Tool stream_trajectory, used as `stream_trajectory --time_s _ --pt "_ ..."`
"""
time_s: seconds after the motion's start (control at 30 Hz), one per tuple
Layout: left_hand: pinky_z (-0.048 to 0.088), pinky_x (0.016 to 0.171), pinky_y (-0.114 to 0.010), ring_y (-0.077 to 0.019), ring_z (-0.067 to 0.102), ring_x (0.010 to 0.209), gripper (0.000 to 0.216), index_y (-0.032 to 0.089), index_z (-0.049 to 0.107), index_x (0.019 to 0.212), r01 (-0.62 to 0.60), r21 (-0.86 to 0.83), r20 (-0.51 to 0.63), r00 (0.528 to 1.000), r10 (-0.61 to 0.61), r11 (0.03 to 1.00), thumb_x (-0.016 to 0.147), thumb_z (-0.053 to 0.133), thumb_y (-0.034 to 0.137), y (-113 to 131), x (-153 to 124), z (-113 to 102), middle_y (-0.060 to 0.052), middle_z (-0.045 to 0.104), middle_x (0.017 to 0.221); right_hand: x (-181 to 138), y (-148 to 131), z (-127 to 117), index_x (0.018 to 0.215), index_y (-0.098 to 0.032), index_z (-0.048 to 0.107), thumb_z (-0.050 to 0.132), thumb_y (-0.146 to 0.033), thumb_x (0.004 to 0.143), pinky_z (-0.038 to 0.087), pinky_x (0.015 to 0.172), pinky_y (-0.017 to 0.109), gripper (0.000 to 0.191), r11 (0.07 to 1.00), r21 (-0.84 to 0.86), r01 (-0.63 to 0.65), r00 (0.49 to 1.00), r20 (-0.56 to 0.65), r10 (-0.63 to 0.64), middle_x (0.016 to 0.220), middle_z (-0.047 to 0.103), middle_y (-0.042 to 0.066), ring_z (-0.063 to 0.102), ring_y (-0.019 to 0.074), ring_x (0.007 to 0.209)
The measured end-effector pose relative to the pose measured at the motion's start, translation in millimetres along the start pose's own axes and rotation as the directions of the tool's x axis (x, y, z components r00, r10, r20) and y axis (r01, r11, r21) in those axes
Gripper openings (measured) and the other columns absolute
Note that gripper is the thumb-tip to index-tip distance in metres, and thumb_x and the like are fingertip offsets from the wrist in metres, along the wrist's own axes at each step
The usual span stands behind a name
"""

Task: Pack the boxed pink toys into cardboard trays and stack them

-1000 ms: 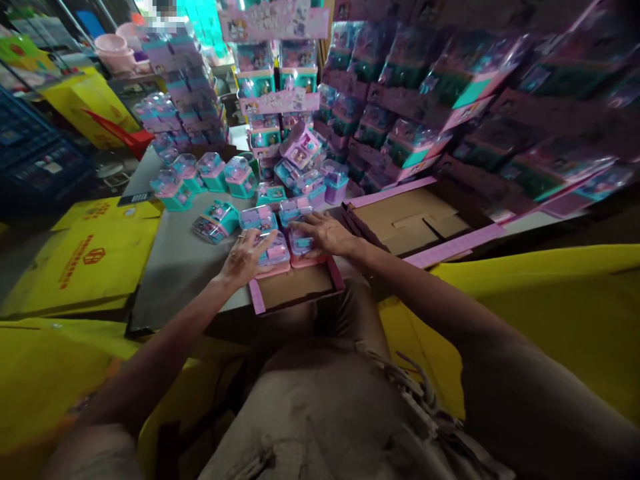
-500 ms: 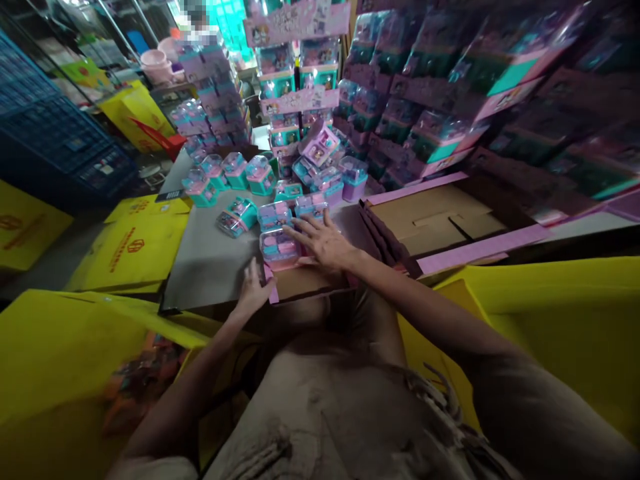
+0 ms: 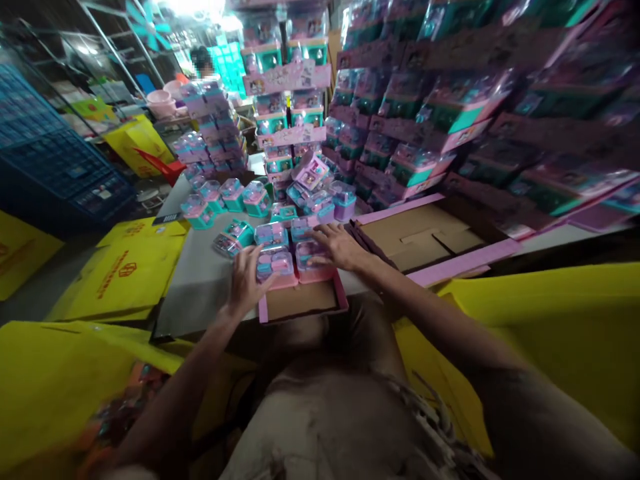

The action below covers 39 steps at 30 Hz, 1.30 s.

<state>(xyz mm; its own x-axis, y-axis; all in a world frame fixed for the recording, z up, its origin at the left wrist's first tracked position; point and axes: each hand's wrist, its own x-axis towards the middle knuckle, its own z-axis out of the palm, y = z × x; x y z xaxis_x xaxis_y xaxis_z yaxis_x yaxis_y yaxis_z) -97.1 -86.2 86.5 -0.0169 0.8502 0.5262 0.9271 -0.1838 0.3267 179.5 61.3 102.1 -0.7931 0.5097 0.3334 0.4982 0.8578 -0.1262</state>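
A shallow cardboard tray with a pink rim point(image 3: 303, 301) lies at the near edge of a grey table point(image 3: 200, 287). Small pink and teal toy boxes with clear lids point(image 3: 274, 261) sit in its far half. My left hand point(image 3: 246, 280) rests on the left side of the nearest toy box, fingers curled round it. My right hand point(image 3: 340, 245) lies spread over another toy box point(image 3: 309, 252) in the tray's far right part, palm down.
Several loose toy boxes point(image 3: 235, 197) cover the table beyond the tray. Tall stacks of packed toy trays point(image 3: 425, 127) rise at the back and right. A flat open carton point(image 3: 420, 233) lies to the right. Yellow cartons point(image 3: 125, 273) surround my seat. A person stands far back.
My left hand came up from the tray's near left corner onto the toy box. My right hand shifted slightly back onto the right-hand box. The camera tilted.
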Motion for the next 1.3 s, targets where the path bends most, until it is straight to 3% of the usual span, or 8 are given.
stream_trajectory --time_s 0.1,0.23,0.47,0.63,0.73,0.8,0.97,1.3 --pt "0.038 0.122 -0.061 -0.0401 0.052 0.137 0.054 0.021 0.070 0.132 -0.120 -0.177 0.243 0.956 0.161 0.977 0.085 0.084 0.042 4 37 3 -0.015 0.061 0.135 -7 16 5 0.159 -0.020 0.052 0.068 -0.066 0.096 0.046 0.103 0.053 0.080 0.999 -0.003 0.050 0.996 0.080 -0.050 0.135 0.064 0.020 0.058 0.0364 0.120" --pt "0.038 0.122 -0.060 -0.0371 0.055 0.129 0.046 0.022 0.076 0.124 -0.092 -0.373 0.244 0.950 0.193 0.923 0.086 0.084 0.048 -8 51 14 -0.010 0.063 0.122 -12 26 11 0.162 -0.018 0.048 0.066 -0.060 0.099 0.048 0.097 0.044 0.078 0.997 0.049 0.058 0.997 0.040 -0.060 0.123 0.064 0.017 0.059 0.0315 0.112" --pt "0.052 0.109 -0.056 -0.0369 0.060 0.127 0.063 0.031 0.060 0.149 -0.348 0.013 0.253 0.908 0.333 0.937 0.091 0.080 0.043 -23 44 28 -0.013 0.061 0.131 9 10 14 0.163 -0.021 0.046 0.070 -0.061 0.096 0.045 0.100 0.052 0.081 0.998 0.020 0.065 0.986 0.155 -0.067 0.135 0.057 0.021 0.051 0.0362 0.121" --pt "0.051 0.111 -0.053 -0.0366 0.059 0.131 0.073 0.024 0.055 0.154 -0.366 -0.003 0.230 0.905 0.357 0.931 0.088 0.082 0.042 -17 40 21 -0.017 0.059 0.138 -3 -5 3 0.164 -0.021 0.045 0.068 -0.060 0.098 0.046 0.103 0.063 0.080 0.998 -0.059 0.014 0.990 0.141 -0.005 0.143 0.058 0.024 0.054 0.0401 0.126" --pt "0.047 0.118 -0.050 -0.0336 0.054 0.139 0.071 0.023 0.051 0.156 -0.154 -0.032 -0.064 0.986 0.152 0.987 0.093 0.074 0.043 -44 46 12 -0.016 0.053 0.146 -19 -10 -2 0.167 -0.019 0.038 0.063 -0.063 0.099 0.047 0.104 0.067 0.085 0.998 -0.063 -0.011 0.997 -0.080 0.005 0.155 0.051 0.026 0.051 0.0431 0.134" --pt "0.044 0.120 -0.050 -0.0352 0.052 0.141 0.077 0.020 0.050 0.155 0.114 -0.049 -0.234 0.965 -0.123 0.992 0.087 0.078 0.044 -76 56 4 -0.018 0.053 0.146 -25 -17 -6 0.168 -0.018 0.036 0.059 -0.060 0.103 0.049 0.105 0.063 0.081 1.000 -0.010 -0.024 0.970 -0.243 0.020 0.157 0.049 0.025 0.051 0.0412 0.136" --pt "0.034 0.126 -0.051 -0.0444 0.043 0.150 0.114 0.010 0.046 0.151 0.600 -0.052 0.016 0.800 -0.600 0.799 0.051 0.098 0.031 -137 81 4 -0.026 0.051 0.154 -20 -56 -7 0.154 -0.018 0.055 0.055 -0.046 0.108 0.053 0.103 0.061 0.055 0.998 0.057 0.027 0.937 -0.349 -0.005 0.145 0.062 0.022 0.057 0.0381 0.130" --pt "0.052 0.106 -0.054 -0.0440 0.061 0.128 0.066 0.013 0.063 0.108 0.732 -0.245 -0.022 0.651 -0.758 0.636 0.055 0.094 0.037 -146 55 -6 -0.019 0.072 0.117 -36 -70 6 0.147 -0.022 0.064 0.062 -0.030 0.104 0.059 0.100 0.060 0.043 0.975 0.196 0.107 0.927 -0.375 -0.026 0.135 0.069 0.019 0.065 0.0356 0.124"
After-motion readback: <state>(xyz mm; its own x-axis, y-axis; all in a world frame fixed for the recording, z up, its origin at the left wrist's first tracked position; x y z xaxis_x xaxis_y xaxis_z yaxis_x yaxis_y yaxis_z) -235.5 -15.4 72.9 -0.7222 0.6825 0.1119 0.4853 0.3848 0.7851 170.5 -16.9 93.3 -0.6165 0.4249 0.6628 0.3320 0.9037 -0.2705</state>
